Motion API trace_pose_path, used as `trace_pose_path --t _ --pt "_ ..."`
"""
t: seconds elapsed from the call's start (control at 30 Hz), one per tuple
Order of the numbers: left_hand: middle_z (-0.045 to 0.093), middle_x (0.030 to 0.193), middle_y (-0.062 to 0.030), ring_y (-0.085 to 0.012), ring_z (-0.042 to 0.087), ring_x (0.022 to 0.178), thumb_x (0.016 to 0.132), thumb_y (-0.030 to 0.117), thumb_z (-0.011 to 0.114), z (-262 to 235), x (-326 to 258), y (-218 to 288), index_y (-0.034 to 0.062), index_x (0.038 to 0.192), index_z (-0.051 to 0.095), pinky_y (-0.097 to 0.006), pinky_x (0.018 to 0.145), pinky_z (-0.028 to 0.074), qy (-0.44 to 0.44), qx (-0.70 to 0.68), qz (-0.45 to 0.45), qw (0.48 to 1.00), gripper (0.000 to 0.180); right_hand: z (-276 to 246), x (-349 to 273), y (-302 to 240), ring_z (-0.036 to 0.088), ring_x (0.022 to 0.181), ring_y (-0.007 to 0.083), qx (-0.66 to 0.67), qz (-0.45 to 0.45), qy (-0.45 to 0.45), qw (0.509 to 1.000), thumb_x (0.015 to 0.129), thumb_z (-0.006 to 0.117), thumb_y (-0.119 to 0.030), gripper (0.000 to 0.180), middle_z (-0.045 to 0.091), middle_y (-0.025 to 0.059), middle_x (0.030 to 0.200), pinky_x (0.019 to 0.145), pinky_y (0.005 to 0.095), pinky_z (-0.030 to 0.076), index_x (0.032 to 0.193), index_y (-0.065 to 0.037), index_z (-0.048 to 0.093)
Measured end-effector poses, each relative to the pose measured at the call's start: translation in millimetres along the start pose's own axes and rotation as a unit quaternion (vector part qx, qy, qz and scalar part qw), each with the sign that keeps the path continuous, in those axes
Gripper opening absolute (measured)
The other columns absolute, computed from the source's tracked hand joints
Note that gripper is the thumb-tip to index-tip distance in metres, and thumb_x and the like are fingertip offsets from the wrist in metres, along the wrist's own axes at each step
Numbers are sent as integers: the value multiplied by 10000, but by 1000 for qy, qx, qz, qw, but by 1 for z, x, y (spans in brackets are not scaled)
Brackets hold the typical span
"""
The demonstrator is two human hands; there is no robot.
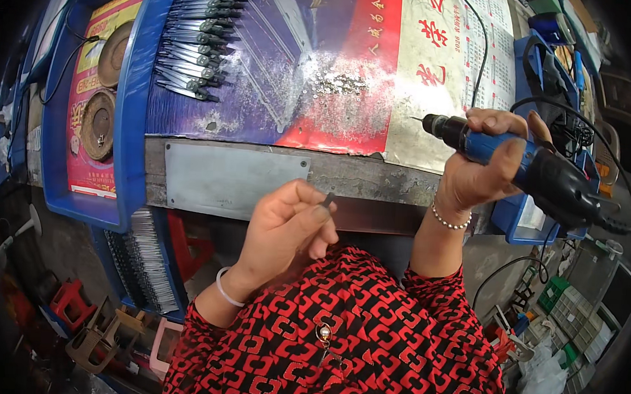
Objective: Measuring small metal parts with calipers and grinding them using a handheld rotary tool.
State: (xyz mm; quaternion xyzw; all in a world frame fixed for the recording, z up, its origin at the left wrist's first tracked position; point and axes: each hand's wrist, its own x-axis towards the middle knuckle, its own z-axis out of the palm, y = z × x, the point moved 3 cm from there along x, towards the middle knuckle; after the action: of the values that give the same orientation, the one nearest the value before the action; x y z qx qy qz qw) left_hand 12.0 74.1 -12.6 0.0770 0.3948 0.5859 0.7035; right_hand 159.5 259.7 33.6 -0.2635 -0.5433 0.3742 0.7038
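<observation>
The left hand (285, 228) pinches a small dark part (328, 198) at its fingertips above the bench edge (374, 179), while the right hand (480, 167) grips the electric screwdriver (520, 162), whose bit could probably slip onto those fingers.

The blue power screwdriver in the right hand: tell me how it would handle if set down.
The blue power screwdriver has a rounded barrel, so it would probably roll. Its trailing black cord may tug it sideways. It looks fairly heavy, filling the right hand.

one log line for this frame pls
left hand: pinches small dark part | right hand: grips blue driver, bit points left | bench: screws
</observation>
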Motion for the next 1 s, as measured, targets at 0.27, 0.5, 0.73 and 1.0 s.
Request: trace_pose_path --t 0.27,0.5,0.73,1.0 --pt "585 668 -54 -59 506 488 914 180 504 14 26 -4 33 969 522 -168 426 381 0 -13 20 1000 158 10 -18 -56 522 611 178 196 44 -116 973 860 524 -378 525 492 60 758 583 329 427 1267 -87 364" --pt "590 645 -31 -56 493 455 903 271 524 16 37 -12 32 1065 564 -169 393 355 -7 -120 -15 993 291 24 -29 -77 516 634 178 225 49 -156 961 851 555 -406 602 494 56 795 595 330 406 1309 -91 322" --pt "584 659 -35 -77 473 453 893 285 533 11 34 -14 22 973 554 -186 397 343 -35 -143 -21 989 276 31 -32 -83 532 645 191 236 67 -176 953 825 617 -363 625 506 67 790 608 345 424 1290 -69 321" --pt "581 674 -48 -89 489 473 887 254 552 1 34 -12 53 911 528 -185 412 368 -21 -175 9 984 205 35 -26 -74 523 586 185 206 24 -122 971 814 627 -360 607 498 64 746 568 333 439 1261 -73 333"
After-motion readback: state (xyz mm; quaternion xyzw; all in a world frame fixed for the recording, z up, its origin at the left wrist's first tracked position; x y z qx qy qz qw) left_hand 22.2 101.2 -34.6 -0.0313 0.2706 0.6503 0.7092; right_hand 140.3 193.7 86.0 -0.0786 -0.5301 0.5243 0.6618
